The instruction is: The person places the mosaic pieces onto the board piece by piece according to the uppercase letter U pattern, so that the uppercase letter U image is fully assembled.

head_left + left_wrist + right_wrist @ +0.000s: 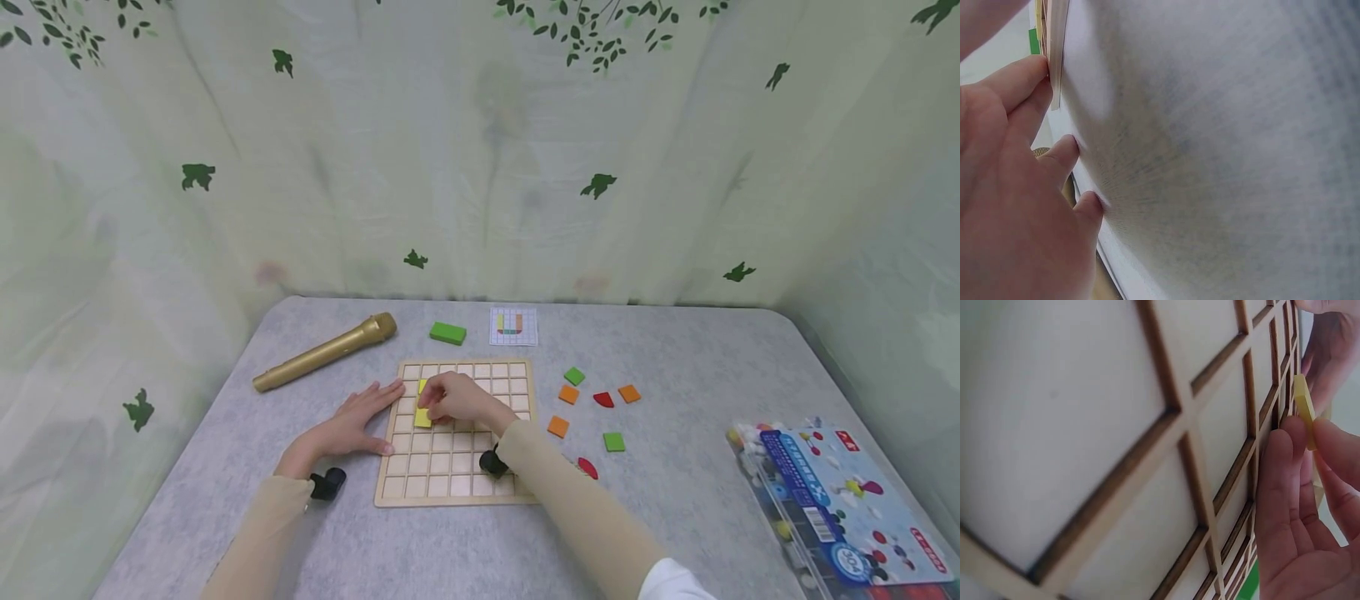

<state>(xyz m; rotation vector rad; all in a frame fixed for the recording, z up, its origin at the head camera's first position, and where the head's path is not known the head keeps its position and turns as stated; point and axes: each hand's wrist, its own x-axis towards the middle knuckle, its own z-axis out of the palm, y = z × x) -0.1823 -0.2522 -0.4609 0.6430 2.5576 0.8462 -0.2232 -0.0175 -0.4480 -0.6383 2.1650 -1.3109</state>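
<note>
My right hand (463,400) is over the left part of a wooden grid board (438,502). Between thumb and fingers it pinches a yellow tile (1303,406), tilted on edge in the right wrist view. Yellow also shows on the board's left side in the head view, partly hidden by the fingers, so I cannot tell how many pieces lie there. My left hand (348,425) rests with spread fingers at the board's left edge. In the left wrist view, fingertips (1038,65) touch the board's rim while other fingers lie on the tabletop.
Right of the board lie loose orange (558,427), green (614,442) and red (603,400) pieces. Behind it are a green block (447,333) and a pattern card (513,340). A gold microphone (326,354) lies at the left, a plastic box (862,508) at the right.
</note>
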